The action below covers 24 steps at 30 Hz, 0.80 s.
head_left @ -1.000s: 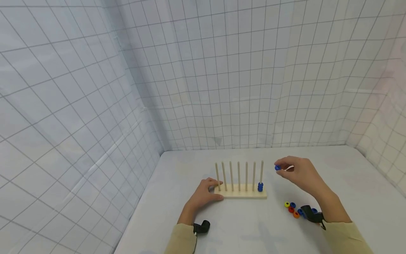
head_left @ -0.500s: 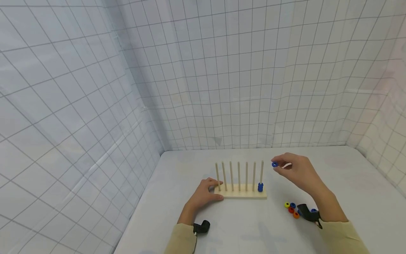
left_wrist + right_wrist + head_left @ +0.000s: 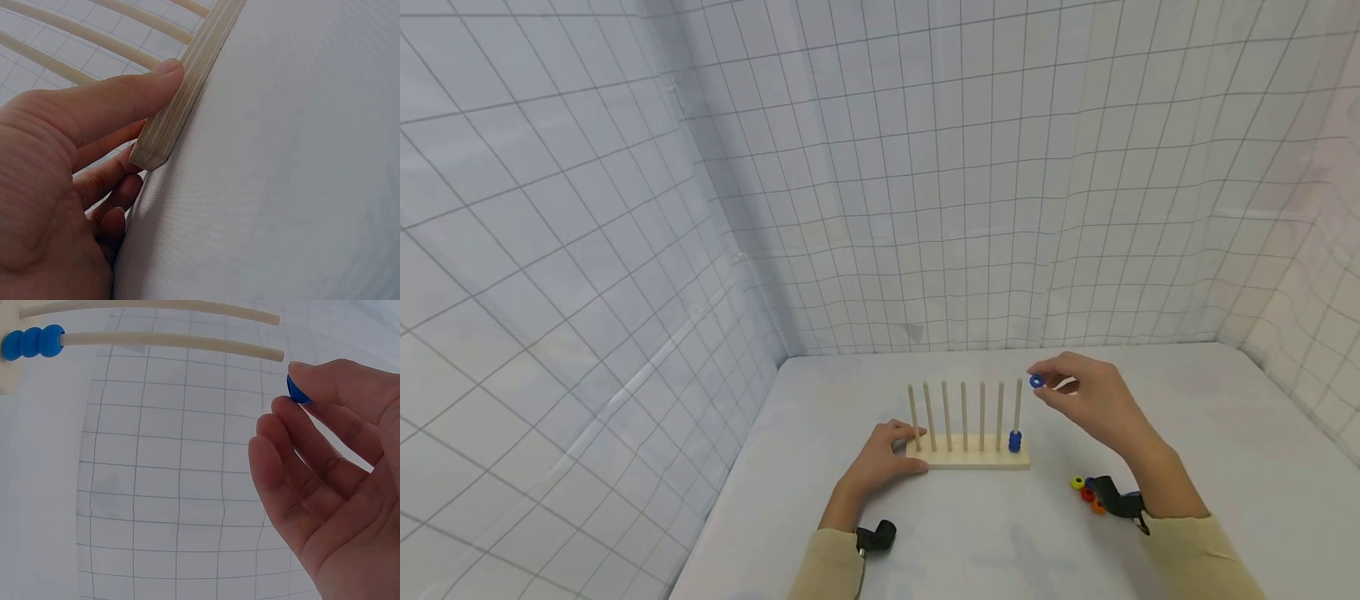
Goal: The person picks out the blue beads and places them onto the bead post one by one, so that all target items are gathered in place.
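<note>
A wooden peg rack (image 3: 967, 460) with several upright pegs stands on the white table. Its left end is gripped by my left hand (image 3: 883, 456), thumb along the front edge and fingers behind, as the left wrist view also shows at the base (image 3: 187, 87). Three blue beads (image 3: 31, 342) are stacked low on the rightmost peg (image 3: 175, 341). Between thumb and fingertips my right hand (image 3: 1090, 396) pinches another blue bead (image 3: 1037, 381), its hole visible. That bead is beside the top of the rightmost peg, slightly right of it and apart from it.
Loose beads lie on the table right of the rack: a yellow bead (image 3: 1078, 482), a red bead (image 3: 1087, 495), an orange bead (image 3: 1099, 507), and blue ones partly hidden under the right wrist camera (image 3: 1116, 498). Grid-patterned white sheets (image 3: 925, 208) enclose the table.
My right hand has moved left and upward with the blue bead, closer to the top of the rightmost peg. The left hand and the rack have stayed in place.
</note>
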Each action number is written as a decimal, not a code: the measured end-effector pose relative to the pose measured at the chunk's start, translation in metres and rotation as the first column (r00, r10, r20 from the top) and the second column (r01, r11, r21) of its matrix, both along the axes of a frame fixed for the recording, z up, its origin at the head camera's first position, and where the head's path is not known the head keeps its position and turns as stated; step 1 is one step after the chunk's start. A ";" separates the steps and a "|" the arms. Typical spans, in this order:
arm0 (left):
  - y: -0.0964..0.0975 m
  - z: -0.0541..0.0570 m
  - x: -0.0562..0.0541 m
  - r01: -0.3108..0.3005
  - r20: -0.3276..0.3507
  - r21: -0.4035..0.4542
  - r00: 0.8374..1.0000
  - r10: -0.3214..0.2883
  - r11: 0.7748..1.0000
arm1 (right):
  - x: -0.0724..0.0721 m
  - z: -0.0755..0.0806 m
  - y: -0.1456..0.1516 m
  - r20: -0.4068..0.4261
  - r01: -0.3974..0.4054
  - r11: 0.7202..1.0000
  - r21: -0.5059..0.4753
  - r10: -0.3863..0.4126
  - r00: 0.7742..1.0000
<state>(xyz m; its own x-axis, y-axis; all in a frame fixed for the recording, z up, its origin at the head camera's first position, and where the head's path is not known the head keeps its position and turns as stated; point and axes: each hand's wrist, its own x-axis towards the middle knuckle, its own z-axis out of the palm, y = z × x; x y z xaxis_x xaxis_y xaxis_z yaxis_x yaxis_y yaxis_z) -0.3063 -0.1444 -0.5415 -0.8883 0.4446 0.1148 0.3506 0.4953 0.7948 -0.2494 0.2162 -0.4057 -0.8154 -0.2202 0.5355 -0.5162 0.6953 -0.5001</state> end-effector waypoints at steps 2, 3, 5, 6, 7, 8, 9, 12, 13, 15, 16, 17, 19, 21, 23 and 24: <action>0.000 0.000 0.000 0.002 -0.002 0.002 1.000 -0.002 1.000 | 0.000 0.001 -0.002 -0.008 -0.010 1.000 -0.010 0.010 1.000; 0.000 0.000 0.000 0.004 -0.002 0.005 1.000 -0.004 1.000 | 0.000 0.002 -0.003 -0.010 -0.015 1.000 -0.017 0.015 1.000; 0.000 0.000 0.000 0.008 -0.002 0.007 1.000 -0.008 1.000 | 0.000 0.002 -0.005 -0.012 -0.028 0.999 -0.031 0.027 1.000; 0.000 0.000 0.000 0.010 -0.003 0.008 1.000 -0.010 1.000 | 0.000 0.003 -0.006 -0.013 -0.032 0.999 -0.037 0.032 0.999; -0.001 0.000 0.000 0.010 -0.004 0.007 1.000 -0.010 1.000 | 0.000 0.003 -0.007 -0.014 -0.036 0.999 -0.040 0.035 0.999; -0.001 0.000 0.000 0.011 -0.005 0.007 1.000 -0.011 1.000 | -0.001 0.003 -0.007 -0.015 -0.038 0.998 -0.043 0.037 0.999; -0.001 -0.001 0.000 0.012 -0.007 0.006 1.000 -0.012 1.000 | -0.001 0.003 -0.008 -0.016 -0.039 0.998 -0.047 0.038 0.999; -0.001 -0.002 -0.001 0.012 -0.017 -0.005 1.000 -0.012 1.000 | -0.001 0.002 -0.011 -0.012 -0.040 0.998 -0.047 0.039 0.999; -0.001 -0.002 -0.001 0.010 -0.016 -0.006 1.000 -0.010 1.000 | -0.001 0.002 -0.011 -0.009 -0.041 0.998 -0.048 0.040 0.999; -0.001 -0.003 -0.001 0.010 -0.017 -0.007 1.000 -0.010 1.000 | -0.001 0.002 -0.013 0.000 -0.043 0.998 -0.055 0.043 0.999; -0.001 -0.003 -0.001 0.009 -0.017 -0.008 1.000 -0.009 1.000 | -0.001 0.002 -0.013 0.004 -0.044 0.997 -0.058 0.044 0.999; -0.001 -0.003 -0.001 0.008 -0.016 -0.005 1.000 -0.008 1.000 | 0.000 0.002 -0.014 0.008 -0.044 0.997 -0.061 0.045 0.999; -0.001 -0.002 -0.001 0.009 -0.016 0.001 1.000 -0.009 1.000 | 0.000 0.002 -0.015 0.009 -0.044 0.997 -0.065 0.044 0.999; -0.001 -0.002 -0.001 0.009 -0.021 -0.001 1.000 -0.009 1.000 | -0.001 0.001 -0.015 0.006 -0.042 0.997 -0.065 0.042 0.999; -0.001 -0.002 -0.001 0.007 -0.019 -0.002 1.000 -0.007 1.000 | -0.002 0.001 -0.016 -0.003 -0.042 0.997 -0.062 0.042 0.999; -0.001 -0.002 -0.001 0.005 -0.018 -0.003 1.000 -0.005 1.000 | -0.002 0.000 -0.016 -0.005 -0.041 0.997 -0.060 0.041 0.999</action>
